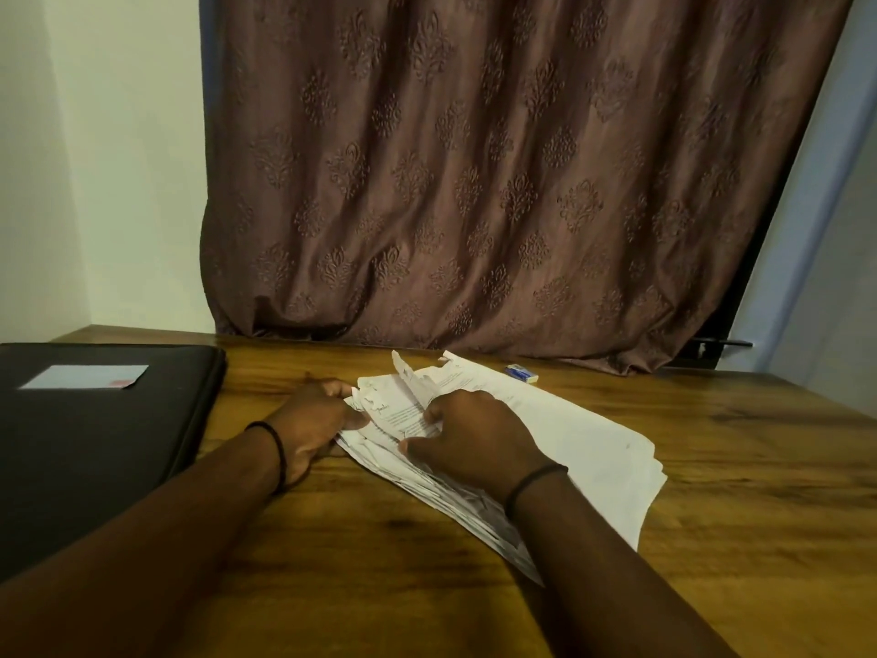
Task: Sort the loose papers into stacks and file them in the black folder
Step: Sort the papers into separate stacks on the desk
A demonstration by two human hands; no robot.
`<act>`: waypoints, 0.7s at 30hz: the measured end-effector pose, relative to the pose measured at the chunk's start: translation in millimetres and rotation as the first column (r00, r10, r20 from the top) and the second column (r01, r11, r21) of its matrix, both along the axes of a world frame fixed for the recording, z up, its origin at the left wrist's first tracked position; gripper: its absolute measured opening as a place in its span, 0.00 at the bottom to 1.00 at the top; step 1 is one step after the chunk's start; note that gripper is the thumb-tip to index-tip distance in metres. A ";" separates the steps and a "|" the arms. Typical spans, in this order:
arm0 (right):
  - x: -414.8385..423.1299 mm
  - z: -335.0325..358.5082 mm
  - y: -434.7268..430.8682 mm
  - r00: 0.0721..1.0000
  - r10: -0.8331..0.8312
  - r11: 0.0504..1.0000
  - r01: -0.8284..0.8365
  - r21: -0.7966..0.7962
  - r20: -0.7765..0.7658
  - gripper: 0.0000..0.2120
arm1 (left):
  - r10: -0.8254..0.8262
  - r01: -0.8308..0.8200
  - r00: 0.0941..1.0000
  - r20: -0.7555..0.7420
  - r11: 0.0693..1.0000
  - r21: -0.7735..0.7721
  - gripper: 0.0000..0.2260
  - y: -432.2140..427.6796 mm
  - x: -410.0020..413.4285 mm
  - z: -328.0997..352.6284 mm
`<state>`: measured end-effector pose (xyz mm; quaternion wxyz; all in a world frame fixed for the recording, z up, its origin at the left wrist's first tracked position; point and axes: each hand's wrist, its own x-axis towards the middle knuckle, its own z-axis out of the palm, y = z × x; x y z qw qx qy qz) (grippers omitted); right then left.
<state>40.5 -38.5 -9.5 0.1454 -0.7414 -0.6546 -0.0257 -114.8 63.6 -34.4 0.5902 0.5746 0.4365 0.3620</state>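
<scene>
On the brown wooden table, a ragged pile of loose white printed papers lies at the middle, well apart from the closed black folder with a pale rectangular label at the left edge. The left hand grips the pile's left edge, fingers curled over it and thumb on the sheets, while the right hand rests on top, its curled fingers pinching up a few crumpled upper sheets. A small blue-and-white eraser sits beyond the pile, near the brown patterned curtain.
</scene>
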 end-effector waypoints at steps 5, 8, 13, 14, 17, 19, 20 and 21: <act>3.9 5.6 -1.0 0.998 0.011 0.998 -0.015 -0.060 -0.063 0.21 | -0.002 0.002 1.000 -0.005 1.000 -0.006 0.11 -1.2 -0.2 1.0; 8.4 10.2 -2.4 0.990 0.015 0.996 -0.028 -0.088 -0.139 0.18 | 0.003 -0.003 1.000 -0.003 1.000 -0.013 0.10 -1.8 0.0 0.6; 9.4 13.1 -2.7 0.985 0.011 0.994 -0.029 -0.101 -0.174 0.12 | -0.004 0.004 1.000 0.000 1.000 -0.019 0.11 -1.6 -0.2 0.3; 9.0 13.1 -2.1 0.990 0.007 0.994 -0.022 -0.103 -0.144 0.12 | -0.002 0.002 1.000 0.000 1.000 -0.021 0.11 -1.8 0.0 0.6; 9.3 12.6 -0.3 0.993 -0.021 0.998 0.015 -0.054 -0.116 0.12 | -0.003 0.003 1.000 -0.007 1.000 -0.018 0.11 -2.6 -0.4 1.7; 10.2 12.1 0.1 0.992 -0.048 0.999 0.048 0.004 -0.116 0.12 | 0.000 0.000 1.000 -0.012 1.000 -0.017 0.10 -3.0 -0.4 1.8; 10.3 12.2 -0.2 0.991 -0.062 0.997 0.066 0.031 -0.121 0.12 | 0.003 -0.003 1.000 -0.014 1.000 -0.015 0.10 -3.4 -0.4 1.8; 10.5 12.7 -0.7 0.988 -0.074 0.995 0.082 0.055 -0.133 0.12 | 0.006 -0.007 1.000 -0.017 1.000 -0.012 0.10 -3.7 -0.1 1.7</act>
